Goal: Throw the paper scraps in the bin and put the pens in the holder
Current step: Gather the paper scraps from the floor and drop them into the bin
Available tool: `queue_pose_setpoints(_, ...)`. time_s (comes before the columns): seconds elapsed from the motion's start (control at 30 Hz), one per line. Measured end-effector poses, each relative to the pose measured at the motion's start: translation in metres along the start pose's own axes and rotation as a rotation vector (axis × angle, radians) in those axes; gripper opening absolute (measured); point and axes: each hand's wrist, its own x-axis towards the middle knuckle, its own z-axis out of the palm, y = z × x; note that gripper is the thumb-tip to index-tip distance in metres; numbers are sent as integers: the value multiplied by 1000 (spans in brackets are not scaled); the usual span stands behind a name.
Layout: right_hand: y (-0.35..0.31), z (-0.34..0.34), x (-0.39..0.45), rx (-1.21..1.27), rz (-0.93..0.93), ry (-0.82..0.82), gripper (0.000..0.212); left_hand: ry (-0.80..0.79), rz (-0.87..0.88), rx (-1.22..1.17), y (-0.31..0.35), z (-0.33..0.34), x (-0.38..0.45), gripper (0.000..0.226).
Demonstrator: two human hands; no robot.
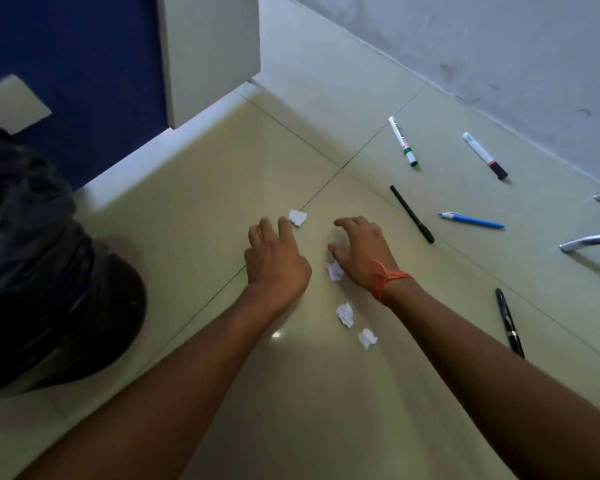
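Observation:
My left hand (274, 258) hovers over the tiled floor, fingers spread, its fingertips just short of a crumpled paper scrap (297, 217). My right hand (361, 249) is open too, palm down, with a second scrap (335, 270) beside its thumb. Two more scraps (345, 314) (367, 337) lie nearer me. To the right lie a green-capped marker (402, 141), a dark-capped marker (484, 155), a thin black pen (412, 213), a blue pen (471, 220) and a black pen (509, 322). The bin (49, 271) with a black bag stands at left. No holder is in view.
A white cabinet (208, 57) and blue wall (84, 81) stand behind the bin. A grey wall (482, 46) runs along the right. Chrome chair legs (589, 241) reach in at the right edge.

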Motion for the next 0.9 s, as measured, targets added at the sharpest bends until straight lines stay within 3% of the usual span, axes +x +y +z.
queue_pose_setpoints(0.1, -1, -1, 29, -109, 13, -59, 50, -130, 169, -44, 5, 7, 42, 69)
queue_pose_setpoints(0.2, -2, -2, 24, -168, -125, -64, 37, -142, 315, 28, 2, 16, 56, 51)
queue_pose_setpoints(0.3, 7, 1, -15, -97, -221, -106, 26, -101, 424, -72, 2, 20, 31, 28)
queue_pose_setpoints(0.4, 21, -6, -65, 25, -223, -127, 26, -183, 482, -118, -7, 16, -7, 31)
queue_pose_setpoints(0.47, 44, -17, -102, 100, -96, 66, 28, -113, 432, -151, -20, 16, -32, 43)
queue_pose_setpoints(0.57, 94, -30, -153, 67, 375, 293, 32, 79, 159, -57, -41, 10, -62, 52)
queue_pose_setpoints(0.63, 120, -31, -179, -8, 646, 248, 35, -39, -140, 25, -52, 7, -78, 59)
queue_pose_setpoints(0.67, 125, -27, -185, -35, 682, 215, 36, -107, -225, 62, -57, 8, -85, 63)
queue_pose_setpoints(0.77, 110, -12, -189, -57, 569, 181, 38, -167, -237, 54, -55, 15, -100, 61)
queue_pose_setpoints(0.9, 67, 5, -184, -8, 219, 66, 41, -276, -103, -259, -24, 25, -98, 53)
